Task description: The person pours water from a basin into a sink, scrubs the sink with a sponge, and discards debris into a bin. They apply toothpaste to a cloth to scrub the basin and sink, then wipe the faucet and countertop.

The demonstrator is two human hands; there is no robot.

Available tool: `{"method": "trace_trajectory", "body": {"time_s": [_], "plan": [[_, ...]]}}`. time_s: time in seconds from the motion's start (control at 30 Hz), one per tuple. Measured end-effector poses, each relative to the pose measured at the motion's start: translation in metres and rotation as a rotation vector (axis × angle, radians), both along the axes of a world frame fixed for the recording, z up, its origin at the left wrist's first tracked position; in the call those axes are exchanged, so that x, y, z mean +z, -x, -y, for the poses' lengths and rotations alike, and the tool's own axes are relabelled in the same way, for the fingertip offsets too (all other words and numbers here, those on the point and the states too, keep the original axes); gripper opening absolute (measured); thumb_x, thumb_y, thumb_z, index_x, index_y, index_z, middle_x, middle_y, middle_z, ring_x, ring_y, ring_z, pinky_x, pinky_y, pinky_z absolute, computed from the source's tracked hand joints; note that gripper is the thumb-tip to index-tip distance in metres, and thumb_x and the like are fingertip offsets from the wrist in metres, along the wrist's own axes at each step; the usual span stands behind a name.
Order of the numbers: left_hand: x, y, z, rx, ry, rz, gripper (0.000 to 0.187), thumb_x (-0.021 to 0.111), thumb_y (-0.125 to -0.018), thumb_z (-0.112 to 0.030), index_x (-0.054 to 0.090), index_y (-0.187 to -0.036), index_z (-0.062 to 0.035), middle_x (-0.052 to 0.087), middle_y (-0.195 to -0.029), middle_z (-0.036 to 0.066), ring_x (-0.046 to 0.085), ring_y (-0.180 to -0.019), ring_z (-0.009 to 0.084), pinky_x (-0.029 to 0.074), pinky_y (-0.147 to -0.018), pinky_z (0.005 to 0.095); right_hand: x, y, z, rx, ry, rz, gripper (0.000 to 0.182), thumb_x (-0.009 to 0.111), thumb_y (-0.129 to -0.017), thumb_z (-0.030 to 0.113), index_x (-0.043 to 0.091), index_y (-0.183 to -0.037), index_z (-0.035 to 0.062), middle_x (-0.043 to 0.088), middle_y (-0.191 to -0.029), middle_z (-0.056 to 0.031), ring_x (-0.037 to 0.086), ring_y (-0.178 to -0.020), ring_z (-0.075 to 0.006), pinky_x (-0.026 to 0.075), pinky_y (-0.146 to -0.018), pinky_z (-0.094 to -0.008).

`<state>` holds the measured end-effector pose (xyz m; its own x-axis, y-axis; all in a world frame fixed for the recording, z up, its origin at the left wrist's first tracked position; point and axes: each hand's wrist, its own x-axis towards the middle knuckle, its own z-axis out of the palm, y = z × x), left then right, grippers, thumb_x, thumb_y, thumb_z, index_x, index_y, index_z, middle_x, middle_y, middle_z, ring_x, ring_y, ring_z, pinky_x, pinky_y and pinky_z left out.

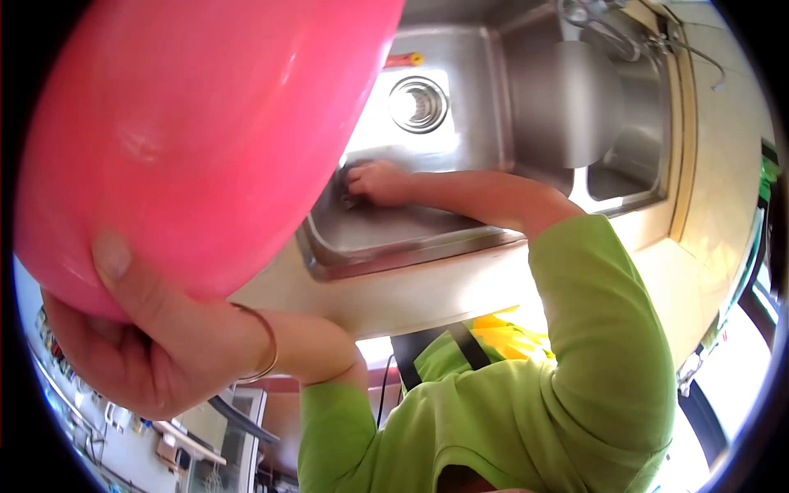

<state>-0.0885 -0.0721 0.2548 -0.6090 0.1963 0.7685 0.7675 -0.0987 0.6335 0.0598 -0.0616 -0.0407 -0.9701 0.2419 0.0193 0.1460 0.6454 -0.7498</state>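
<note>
A large glossy pink plastic basin point(197, 140) fills the upper left, tilted up close to the camera. My left hand point(156, 337) grips its lower rim, thumb on the near face and fingers curled behind. Down in the steel sink point(477, 107), my right hand point(380, 182) is closed near the bottom left corner. A small dark bit shows beside its fingertips, but I cannot make out what it is. The round drain point(417, 104) lies a little above this hand. Part of the sink floor is hidden behind the basin.
A red stick-like thing with a yellow end point(406, 59) lies in the sink beyond the drain. The faucet point(604, 25) is at the top right, above a second sink bowl point(631, 156). A pale counter edge point(394, 300) runs along the front.
</note>
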Motion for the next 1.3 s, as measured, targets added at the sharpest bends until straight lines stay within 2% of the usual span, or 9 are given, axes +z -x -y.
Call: {"method": "trace_trajectory", "body": {"time_s": [0.2,0.33,0.53,0.67,0.73,0.8,0.87,1.03,1.3], "plan": [[0.004,-0.005,0.004,0.022,0.103,-0.076,0.036,0.071,-0.063,-0.018,0.058,-0.086,0.0056,0.061,-0.07,0.011,0.056,-0.052,0.0123,0.045,-0.046,0.0179,0.053,-0.104,-0.028,-0.072,0.276,0.56,0.016,0.052,-0.068,0.012,0.061,-0.082,0.0126,0.057,-0.086,-0.0098,0.053,-0.082,-0.0264,0.041,-0.072,-0.0358],[0.008,-0.004,0.002,-0.044,0.081,-0.079,0.034,0.072,-0.063,-0.02,0.059,-0.083,0.005,0.06,-0.068,0.009,0.054,-0.051,0.01,0.042,-0.043,0.0173,0.085,-0.189,-0.059,0.015,-0.034,1.092,0.016,0.049,-0.068,0.009,0.062,-0.078,0.0096,0.056,-0.082,-0.0117,0.053,-0.084,-0.0276,0.043,-0.072,-0.0371],[0.001,0.007,0.012,0.111,0.145,-0.142,0.032,0.073,-0.06,-0.023,0.061,-0.069,0.0052,0.06,-0.061,0.008,0.052,-0.048,0.0075,0.038,-0.041,0.0159,0.019,-0.199,-0.126,0.227,-0.718,0.831,0.013,0.046,-0.068,0.006,0.058,-0.065,0.0033,0.054,-0.074,-0.0124,0.054,-0.074,-0.0232,0.046,-0.061,-0.0346],[-0.004,0.013,0.017,0.13,0.138,-0.178,0.032,0.074,-0.059,-0.023,0.061,-0.067,0.0052,0.06,-0.06,0.008,0.051,-0.047,0.0073,0.038,-0.041,0.016,0.025,-0.153,-0.217,-0.011,-0.866,0.794,0.012,0.043,-0.073,0.014,0.054,-0.073,0.0096,0.054,-0.074,-0.0094,0.055,-0.073,-0.0245,0.044,-0.055,-0.0358],[-0.007,0.015,0.019,0.135,0.139,-0.197,0.032,0.074,-0.059,-0.023,0.061,-0.067,0.0052,0.06,-0.059,0.008,0.051,-0.047,0.0072,0.037,-0.041,0.016,0.006,-0.153,-0.207,-0.322,-0.969,0.716,0.011,0.046,-0.071,0.018,0.056,-0.071,0.0123,0.054,-0.078,-0.0063,0.053,-0.079,-0.0211,0.043,-0.067,-0.0352],[-0.008,0.018,0.02,0.143,0.14,-0.209,0.033,0.075,-0.058,-0.024,0.061,-0.066,0.0052,0.06,-0.059,0.008,0.051,-0.047,0.0071,0.037,-0.041,0.016,0.014,-0.163,-0.176,-0.29,-0.696,0.914,0.014,0.044,-0.073,0.016,0.053,-0.08,0.0079,0.053,-0.082,-0.0107,0.054,-0.081,-0.0266,0.045,-0.062,-0.0387],[-0.011,0.023,0.021,0.153,0.124,-0.226,0.033,0.075,-0.058,-0.024,0.061,-0.065,0.0052,0.059,-0.058,0.008,0.05,-0.046,0.007,0.037,-0.041,0.016,-0.013,-0.2,-0.146,-0.307,-0.556,0.603,0.014,0.044,-0.074,0.014,0.056,-0.078,0.0081,0.053,-0.082,-0.0111,0.054,-0.082,-0.0267,0.046,-0.064,-0.0381],[-0.017,0.04,0.026,0.157,0.094,-0.308,0.033,0.076,-0.057,-0.024,0.062,-0.064,0.0052,0.059,-0.056,0.007,0.05,-0.045,0.0067,0.036,-0.041,0.016,0.058,-0.191,-0.07,-0.034,-0.422,1.224,0.02,0.042,-0.076,0.014,0.058,-0.081,0.0019,0.058,-0.084,-0.0145,0.056,-0.084,-0.0279,0.045,-0.07,-0.0367],[0.001,0.014,0.017,0.086,0.115,-0.149,0.033,0.077,-0.055,-0.02,0.061,-0.065,0.0068,0.059,-0.055,0.007,0.045,-0.041,0.0057,0.035,-0.038,0.016,0.155,-0.209,-0.062,-0.038,-0.257,1.096,0.017,0.046,-0.074,0.009,0.061,-0.082,0.0082,0.058,-0.085,-0.0121,0.056,-0.083,-0.0274,0.046,-0.068,-0.0374]]}}
